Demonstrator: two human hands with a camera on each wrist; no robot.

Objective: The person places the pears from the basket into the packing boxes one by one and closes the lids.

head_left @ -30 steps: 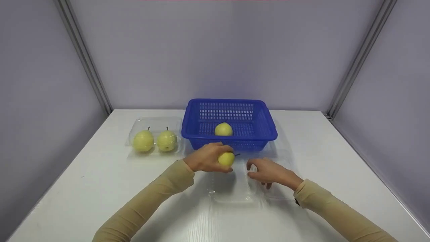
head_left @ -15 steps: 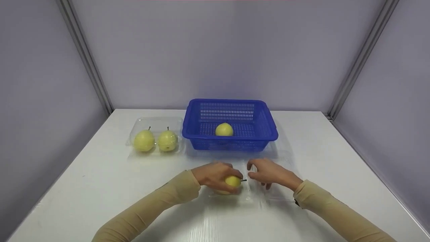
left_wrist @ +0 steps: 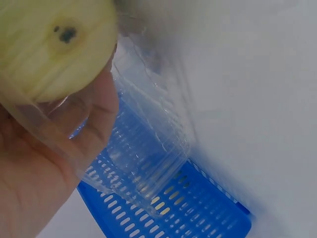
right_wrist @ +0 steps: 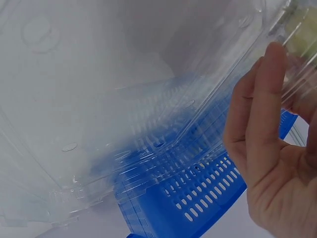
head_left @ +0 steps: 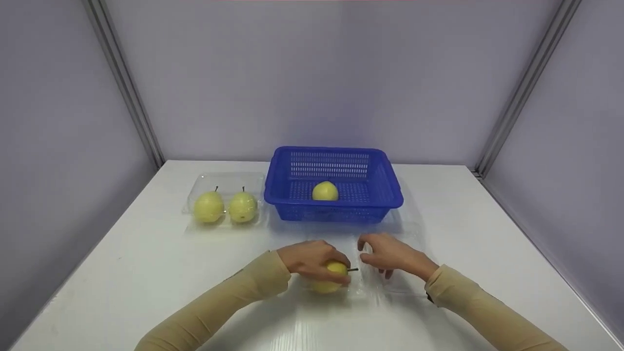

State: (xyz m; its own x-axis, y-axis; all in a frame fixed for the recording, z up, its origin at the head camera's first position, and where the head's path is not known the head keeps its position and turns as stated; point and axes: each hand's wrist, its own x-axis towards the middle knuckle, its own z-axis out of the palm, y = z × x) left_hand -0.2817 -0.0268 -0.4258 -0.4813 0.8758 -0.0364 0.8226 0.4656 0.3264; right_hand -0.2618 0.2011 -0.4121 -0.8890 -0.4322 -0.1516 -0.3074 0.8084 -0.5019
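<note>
I see pale yellow-green on the fruit (left_wrist: pixel 54 59), one with a dark blotch, and solid blue on the basket (head_left: pixel 333 213), patterned with rows of slots. The sleeves (head_left: pixel 219 297) show me plain beige, the table (head_left: pixel 122 292) white, each box (head_left: pixel 358 287) clear and colourless, and the walls (head_left: pixel 234 87) greyish lilac.

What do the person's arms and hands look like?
The left sleeve and right sleeve are long, beige and lightly creased, reaching the wrists. The left hand and right hand wear no gloves. A small dark item shows at the right cuff, too little to identify.
</note>
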